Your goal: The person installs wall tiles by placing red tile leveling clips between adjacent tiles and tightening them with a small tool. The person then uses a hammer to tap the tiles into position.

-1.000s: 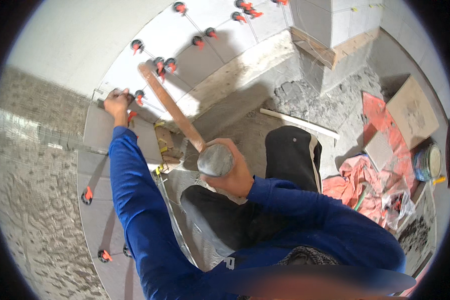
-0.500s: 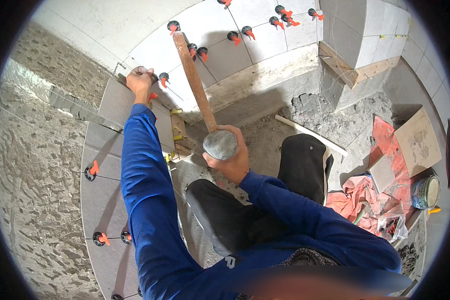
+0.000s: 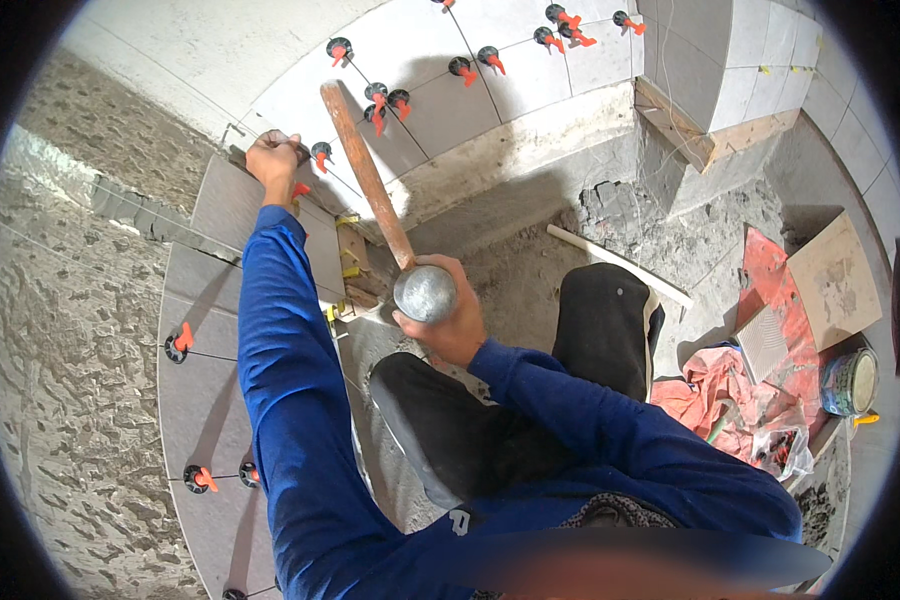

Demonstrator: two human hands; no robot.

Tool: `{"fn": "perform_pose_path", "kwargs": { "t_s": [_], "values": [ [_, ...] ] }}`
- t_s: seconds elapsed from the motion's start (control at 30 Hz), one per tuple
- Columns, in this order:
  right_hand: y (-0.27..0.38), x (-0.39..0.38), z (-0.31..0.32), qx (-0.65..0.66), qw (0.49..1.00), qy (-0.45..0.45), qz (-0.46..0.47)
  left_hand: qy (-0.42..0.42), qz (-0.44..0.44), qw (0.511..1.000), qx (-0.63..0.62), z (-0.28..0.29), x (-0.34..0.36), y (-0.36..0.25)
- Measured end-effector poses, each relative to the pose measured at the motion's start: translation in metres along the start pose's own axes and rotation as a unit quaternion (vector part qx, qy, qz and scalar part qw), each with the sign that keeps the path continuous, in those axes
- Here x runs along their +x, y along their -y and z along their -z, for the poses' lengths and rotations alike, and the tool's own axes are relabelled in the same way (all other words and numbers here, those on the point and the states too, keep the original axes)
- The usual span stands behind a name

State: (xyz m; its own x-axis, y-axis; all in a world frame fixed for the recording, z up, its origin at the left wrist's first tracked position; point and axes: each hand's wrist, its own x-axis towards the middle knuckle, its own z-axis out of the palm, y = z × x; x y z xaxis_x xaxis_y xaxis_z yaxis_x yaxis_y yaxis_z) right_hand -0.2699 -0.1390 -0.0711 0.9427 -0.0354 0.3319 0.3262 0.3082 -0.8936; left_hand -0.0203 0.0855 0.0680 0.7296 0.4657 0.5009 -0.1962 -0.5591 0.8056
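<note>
My right hand [image 3: 462, 338] is closed round a mallet [image 3: 366, 182] close under its round grey head, and the wooden handle slants up and to the left. My left hand [image 3: 270, 162] reaches to the corner where the grey tile [image 3: 228, 205] meets the tiled wall. Its fingers are pinched together beside a dark piece; what they hold is too small to make out. A black tile-levelling knob with a red handle [image 3: 321, 153] stands just right of that hand, with another red handle [image 3: 300, 190] below it.
Several more levelling knobs sit on the wall and on the left tiles [image 3: 210, 320]. A pale stick [image 3: 620, 265] lies on the rough floor. At the right are red sheeting [image 3: 760, 270], a loose tile [image 3: 835, 283] and a tub [image 3: 850, 383]. Rough mortar [image 3: 80, 400] covers the far left.
My right hand and the mallet have shifted slightly left and down, the head tipping a little. My left hand stays at the corner, nearly still. The whole view has shifted slightly.
</note>
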Motion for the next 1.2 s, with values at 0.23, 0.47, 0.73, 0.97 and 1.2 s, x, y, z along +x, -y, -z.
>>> {"fn": "perform_pose_path", "kwargs": {
  "t_s": [0.23, 0.47, 0.73, 0.97, 1.2],
  "values": [
    [-0.004, -0.004, 0.004, -0.024, 0.999, 0.028, 0.028, -0.010, 0.018, 1.000, 0.015, -0.001, -0.003, -0.005],
    [-0.008, -0.002, 0.002, -0.003, 1.000, 0.024, -0.014, -0.006, 0.011, 1.000, 0.027, 0.000, -0.005, -0.006],
    [0.014, -0.014, 0.020, -0.002, 0.999, 0.044, 0.029, 0.005, 0.011, 0.999, 0.039, 0.003, -0.009, -0.012],
    [0.062, -0.036, 0.082, 0.037, 0.999, -0.006, 0.005, -0.030, -0.060, 0.991, 0.113, 0.021, -0.010, -0.025],
    [0.077, -0.011, 0.158, 0.100, 0.985, -0.127, 0.052, -0.124, -0.283, 0.929, 0.202, 0.017, -0.027, -0.089]
  ]
}}
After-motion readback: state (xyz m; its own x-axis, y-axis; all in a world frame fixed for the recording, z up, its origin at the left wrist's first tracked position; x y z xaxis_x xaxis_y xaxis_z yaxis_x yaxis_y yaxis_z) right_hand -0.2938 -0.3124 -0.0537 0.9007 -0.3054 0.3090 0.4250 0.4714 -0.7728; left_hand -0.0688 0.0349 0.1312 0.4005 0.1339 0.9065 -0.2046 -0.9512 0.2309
